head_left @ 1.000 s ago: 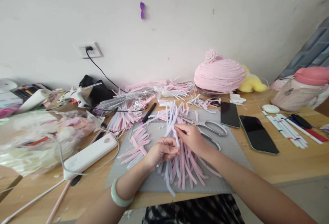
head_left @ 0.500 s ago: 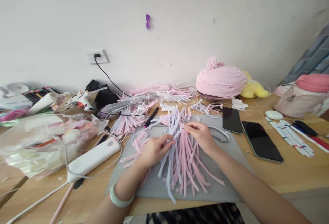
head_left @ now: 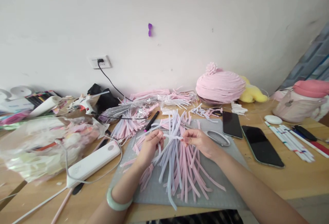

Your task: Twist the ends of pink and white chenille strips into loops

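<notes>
The left forearm [head_left: 125,183] angles up from the bottom edge, elbow cut off. The left hand [head_left: 152,142] pinches a pale strip [head_left: 175,137], fingers covering that end. The strip spans a pink and lavender bundle [head_left: 184,169] on the grey mat [head_left: 223,196]. The right hand [head_left: 197,140], palm down, pinches the opposite end, also covered. Scissors [head_left: 227,143] lie beyond, blades mostly hidden.

Holding a pale fuzzy strip [head_left: 174,137] between left grip [head_left: 151,145] and right grip [head_left: 198,142], mid-frame, across pink and lavender fuzzy stems [head_left: 183,169] on a flat grey mat [head_left: 221,198].
</notes>
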Demonstrator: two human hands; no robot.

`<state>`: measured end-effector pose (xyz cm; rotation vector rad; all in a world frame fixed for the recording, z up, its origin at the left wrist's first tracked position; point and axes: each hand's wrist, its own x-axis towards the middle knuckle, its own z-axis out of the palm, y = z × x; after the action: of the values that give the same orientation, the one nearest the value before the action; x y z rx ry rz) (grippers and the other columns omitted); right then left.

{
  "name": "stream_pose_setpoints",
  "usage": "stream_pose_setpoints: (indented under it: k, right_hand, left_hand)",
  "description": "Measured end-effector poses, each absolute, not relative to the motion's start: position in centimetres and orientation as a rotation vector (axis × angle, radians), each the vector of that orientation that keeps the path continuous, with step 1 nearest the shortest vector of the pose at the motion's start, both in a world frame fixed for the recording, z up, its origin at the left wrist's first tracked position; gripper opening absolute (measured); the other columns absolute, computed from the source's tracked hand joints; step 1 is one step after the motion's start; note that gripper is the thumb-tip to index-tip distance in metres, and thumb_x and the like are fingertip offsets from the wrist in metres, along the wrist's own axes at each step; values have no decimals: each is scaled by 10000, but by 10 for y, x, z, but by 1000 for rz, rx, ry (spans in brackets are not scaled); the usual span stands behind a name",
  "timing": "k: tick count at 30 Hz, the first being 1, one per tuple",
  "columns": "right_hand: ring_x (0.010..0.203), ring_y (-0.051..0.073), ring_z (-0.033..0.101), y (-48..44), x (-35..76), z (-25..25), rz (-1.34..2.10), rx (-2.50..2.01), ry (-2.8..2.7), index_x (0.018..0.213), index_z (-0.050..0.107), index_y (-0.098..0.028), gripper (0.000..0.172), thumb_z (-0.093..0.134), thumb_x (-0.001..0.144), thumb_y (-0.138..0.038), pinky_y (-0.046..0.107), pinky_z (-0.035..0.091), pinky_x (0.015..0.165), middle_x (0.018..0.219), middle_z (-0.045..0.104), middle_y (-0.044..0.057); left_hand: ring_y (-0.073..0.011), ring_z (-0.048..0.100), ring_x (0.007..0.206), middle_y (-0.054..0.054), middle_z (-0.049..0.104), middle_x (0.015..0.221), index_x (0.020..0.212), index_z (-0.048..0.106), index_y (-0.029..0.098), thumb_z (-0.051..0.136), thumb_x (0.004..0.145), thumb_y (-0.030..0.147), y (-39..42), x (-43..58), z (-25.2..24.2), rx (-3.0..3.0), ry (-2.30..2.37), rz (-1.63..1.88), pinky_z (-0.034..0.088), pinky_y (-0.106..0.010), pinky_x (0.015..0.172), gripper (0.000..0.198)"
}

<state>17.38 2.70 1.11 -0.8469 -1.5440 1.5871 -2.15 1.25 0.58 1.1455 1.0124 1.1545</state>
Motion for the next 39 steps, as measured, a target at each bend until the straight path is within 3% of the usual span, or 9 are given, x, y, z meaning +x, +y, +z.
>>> stream_pose_setpoints:
  k: [3,6,12,18,22,26,29,32,39]
  right_hand:
    - [623,127,526,32,178,11,1391,-926,-1766,644,603,-156,128,568,722,-251,259,378,652,615,595,2]
    - [659,143,557,39,183,11,1030,-1058,-1967,657,636,-165,127,529,724,-143,265,395,658,672,621,23]
    - [703,168,580,43,186,9,383,-1217,-2013,690,676,-201,206,523,735,-71,280,404,673,699,668,36]
    - [754,172,609,34,175,4,400,-1252,-1975,807,674,-209,173,501,803,-206,262,404,680,816,693,41]
    - [601,160,584,33,175,9,487,-1454,-1900,806,673,-212,203,503,798,-322,241,353,550,667,671,21]
    - [530,144,554,35,177,11,540,-1513,-1923,746,680,-227,224,508,787,-364,231,314,508,563,631,-5]
    - [561,159,570,37,179,9,417,-1568,-1888,767,693,-244,206,510,786,-336,241,313,518,605,660,5]
    - [655,179,606,39,182,7,280,-1553,-1890,782,700,-258,194,511,791,-297,248,335,554,718,700,18]
    - [687,183,620,40,181,11,281,-1543,-1899,785,702,-244,204,498,790,-238,249,342,575,737,707,23]
  left_hand:
    - [-29,148,358,94,259,443,558,375,174,577,677,337,12,-22,6,881,869,1054,109,-170,360,286]
    - [-20,87,362,106,187,451,565,391,163,576,670,262,11,-22,8,735,819,975,61,-159,339,235]
    - [-18,103,340,101,196,431,569,429,154,558,671,201,-4,-9,4,771,626,657,64,-149,320,171]
    - [-52,182,344,92,210,404,609,515,154,507,770,408,-14,1,0,975,623,658,186,-200,370,301]
    - [-70,241,429,60,269,425,547,554,135,513,755,478,-12,0,6,1228,805,914,218,-221,453,403]
    - [-65,213,382,90,157,393,574,562,138,475,784,447,-12,-2,9,1030,720,933,263,-216,441,384]
    - [-46,102,334,119,102,380,739,566,138,481,796,324,-8,-5,7,726,670,841,192,-171,354,212]
    - [-41,21,335,127,96,364,771,533,141,483,791,226,-2,-9,3,535,707,750,98,-153,319,101]
    - [-29,114,370,95,233,432,690,519,135,557,738,277,-10,-3,11,660,675,944,103,-155,350,155]
